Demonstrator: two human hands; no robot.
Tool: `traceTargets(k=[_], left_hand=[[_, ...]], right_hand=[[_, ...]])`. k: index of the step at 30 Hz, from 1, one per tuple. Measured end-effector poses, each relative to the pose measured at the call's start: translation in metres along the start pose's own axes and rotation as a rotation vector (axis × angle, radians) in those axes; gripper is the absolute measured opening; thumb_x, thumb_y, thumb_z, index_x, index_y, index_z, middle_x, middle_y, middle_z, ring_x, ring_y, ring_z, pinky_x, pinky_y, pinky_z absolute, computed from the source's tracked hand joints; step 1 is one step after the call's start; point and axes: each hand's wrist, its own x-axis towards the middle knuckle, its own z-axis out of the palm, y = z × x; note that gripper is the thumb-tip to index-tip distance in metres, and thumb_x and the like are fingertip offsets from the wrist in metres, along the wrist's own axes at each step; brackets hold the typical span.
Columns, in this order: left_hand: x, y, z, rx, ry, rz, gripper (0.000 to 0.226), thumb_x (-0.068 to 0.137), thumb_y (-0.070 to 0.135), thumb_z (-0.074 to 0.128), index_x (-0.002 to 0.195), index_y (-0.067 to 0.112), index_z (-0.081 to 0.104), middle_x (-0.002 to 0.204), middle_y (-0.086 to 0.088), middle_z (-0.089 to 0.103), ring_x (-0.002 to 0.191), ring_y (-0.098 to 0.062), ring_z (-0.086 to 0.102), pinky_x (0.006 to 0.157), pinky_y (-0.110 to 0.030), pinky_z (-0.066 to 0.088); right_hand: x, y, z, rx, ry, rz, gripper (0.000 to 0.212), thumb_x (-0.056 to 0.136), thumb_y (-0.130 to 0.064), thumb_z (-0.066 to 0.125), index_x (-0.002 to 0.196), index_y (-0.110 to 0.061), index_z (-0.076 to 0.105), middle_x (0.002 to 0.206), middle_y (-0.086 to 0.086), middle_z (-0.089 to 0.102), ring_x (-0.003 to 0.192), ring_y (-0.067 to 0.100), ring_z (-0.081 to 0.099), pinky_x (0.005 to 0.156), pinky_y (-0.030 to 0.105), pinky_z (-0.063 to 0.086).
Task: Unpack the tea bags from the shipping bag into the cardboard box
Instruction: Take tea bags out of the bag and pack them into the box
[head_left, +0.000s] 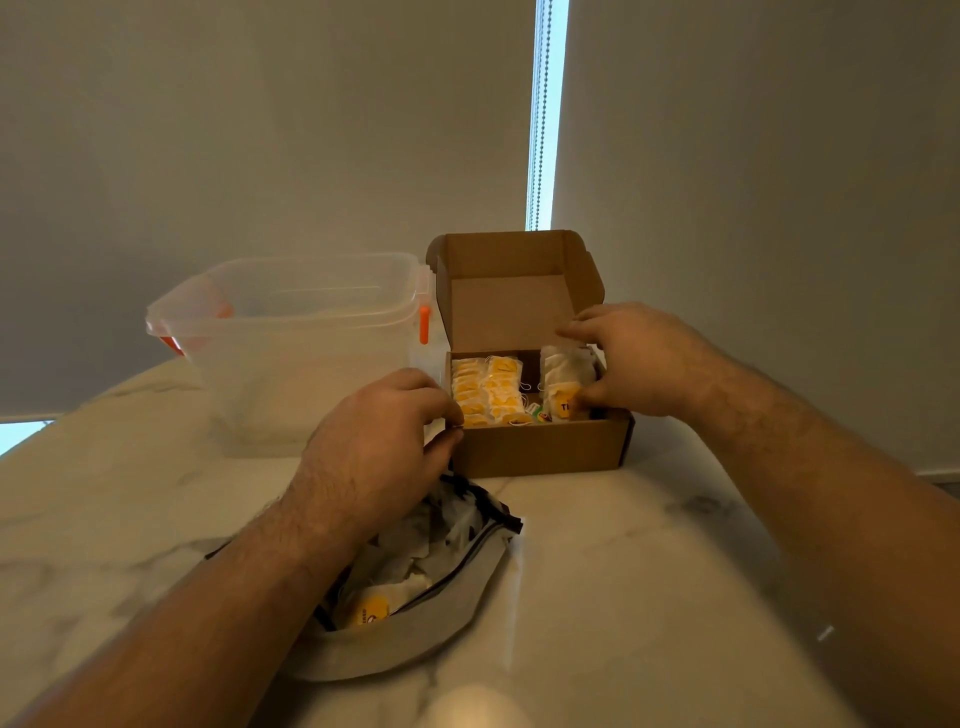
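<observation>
single head view, looking forward and down, close over marble table, facing window blinds.

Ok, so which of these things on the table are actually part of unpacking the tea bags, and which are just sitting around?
In the job: cardboard box; rows of tea bags already in it; tea bag bundle gripped by the right hand; shipping bag, more tea bags still inside.
Lying about: clear plastic container with orange latches; bead chain of the blind.
</observation>
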Motion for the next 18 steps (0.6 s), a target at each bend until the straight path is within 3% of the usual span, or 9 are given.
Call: traceTargets(k=[2,5,8,12,18], left_hand=[[0.0,0.0,-0.003,0.001,0.0,-0.004,0.019,0.094,0.037,0.068,0.113,0.035,0.072,0.113,0.017,0.063,0.097,-0.002,0.056,0.079,-0.02,0.047],[-0.001,0.003,-0.02,-0.005,0.011,-0.024,0.012,0.094,0.037,0.069,0.105,0.035,0.073,0.098,0.021,0.06,0.084,-0.003,0.057,0.071,-0.02,0.045],[-0.002,-0.002,-0.05,-0.082,-0.169,-0.078,0.005,0.093,0.031,0.072,0.095,0.035,0.075,0.085,0.023,0.063,0.075,0.003,0.059,0.065,-0.015,0.042],[-0.011,-0.012,-0.073,-0.051,-0.608,-0.068,0.012,0.089,0.031,0.077,0.097,0.04,0.077,0.088,0.024,0.072,0.08,0.012,0.062,0.069,-0.013,0.045],[-0.018,-0.009,-0.059,0.096,-0.715,-0.113,0.032,0.082,0.036,0.083,0.113,0.036,0.073,0.094,0.022,0.069,0.084,0.004,0.062,0.067,-0.013,0.042]], right_hand=[[-0.005,-0.001,-0.002,0.132,0.061,0.015,0.075,0.082,-0.043,0.083,0.149,-0.032,0.05,0.15,-0.007,0.052,0.133,0.017,0.051,0.107,0.044,0.048],[-0.018,-0.013,0.001,0.352,0.218,-0.012,0.036,0.09,-0.034,0.077,0.125,-0.031,0.069,0.114,-0.015,0.063,0.104,0.009,0.059,0.086,0.033,0.054],[-0.037,-0.04,0.003,0.527,0.229,-0.084,0.011,0.092,-0.029,0.075,0.102,-0.034,0.075,0.091,-0.024,0.06,0.084,0.001,0.057,0.069,0.016,0.044],[-0.064,-0.076,0.01,0.635,0.021,-0.222,0.011,0.091,-0.028,0.077,0.098,-0.036,0.078,0.089,-0.027,0.066,0.089,-0.006,0.063,0.072,0.008,0.051],[-0.076,-0.097,0.026,0.479,-0.239,-0.338,0.024,0.09,-0.031,0.077,0.113,-0.038,0.076,0.106,-0.02,0.072,0.097,-0.002,0.066,0.09,0.025,0.059]])
